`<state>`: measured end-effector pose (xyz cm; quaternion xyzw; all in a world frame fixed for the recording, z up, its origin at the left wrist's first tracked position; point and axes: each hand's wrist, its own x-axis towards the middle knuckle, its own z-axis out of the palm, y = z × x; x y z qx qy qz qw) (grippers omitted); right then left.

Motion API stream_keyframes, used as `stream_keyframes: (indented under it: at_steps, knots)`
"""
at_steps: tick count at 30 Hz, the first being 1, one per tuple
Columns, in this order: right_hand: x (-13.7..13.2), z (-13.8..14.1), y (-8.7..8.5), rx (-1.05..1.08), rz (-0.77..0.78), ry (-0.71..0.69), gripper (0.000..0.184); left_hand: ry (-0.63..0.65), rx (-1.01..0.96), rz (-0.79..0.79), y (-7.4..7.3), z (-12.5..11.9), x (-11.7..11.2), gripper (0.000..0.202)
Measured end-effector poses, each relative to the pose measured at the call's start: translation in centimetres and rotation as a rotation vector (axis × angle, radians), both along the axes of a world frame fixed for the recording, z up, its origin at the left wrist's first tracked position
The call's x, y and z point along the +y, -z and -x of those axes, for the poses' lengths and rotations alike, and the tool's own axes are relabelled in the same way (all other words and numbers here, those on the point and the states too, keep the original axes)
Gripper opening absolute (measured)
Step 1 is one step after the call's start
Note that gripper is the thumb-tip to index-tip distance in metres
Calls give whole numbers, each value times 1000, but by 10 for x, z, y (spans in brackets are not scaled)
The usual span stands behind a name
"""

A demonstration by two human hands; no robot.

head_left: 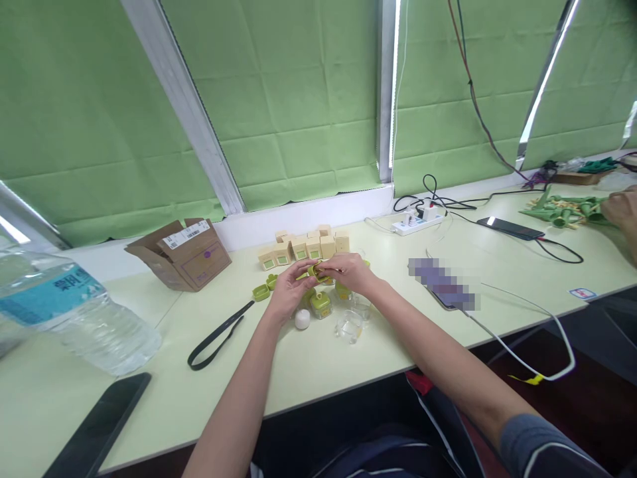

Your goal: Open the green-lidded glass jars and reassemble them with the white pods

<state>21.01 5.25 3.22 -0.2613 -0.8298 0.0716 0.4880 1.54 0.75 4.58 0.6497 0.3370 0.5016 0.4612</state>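
Observation:
My left hand (291, 287) and my right hand (348, 271) meet above the pale green table (323, 362), both pinched on one small yellow-green piece (314, 269) held between the fingertips. Right below them lie more small green pieces (321, 304), a green cap (260, 292), a white round bit (302, 319) and clear plastic cups (350, 326). Behind the hands stands a row of several small beige boxes (303, 247) with green fronts.
An open cardboard box (182, 254) sits back left, a water bottle (74, 309) and a dark phone (99, 425) near left, a black strap (219, 335) in front. A power strip (417, 224), cables and phones lie right. Another person's hand (622, 212) rests by green parts (567, 212) at far right.

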Motion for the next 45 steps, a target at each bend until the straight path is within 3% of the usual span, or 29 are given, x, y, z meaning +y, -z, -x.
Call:
stream_keyframes:
  at_steps: [6,13,28,33,41,45]
  knots:
    - [-6,-4,-6,-95,-127,33,20,-12,22,-7,-1,1,0,55]
    - [-7,-7,-9,7,-163,13,16,-14,35,17,-2,2,-1,56]
    - [-21,7,-10,203,199,-14,18,-41,24,2,1,1,1,57]
    - [-17,4,-8,119,306,-77,22,-63,68,5,1,1,1,56]
    - [-21,5,-12,8,93,93,27,-64,84,24,2,1,3,57]
    - [-24,8,-15,-11,98,149,29,-81,97,29,3,2,3,59]
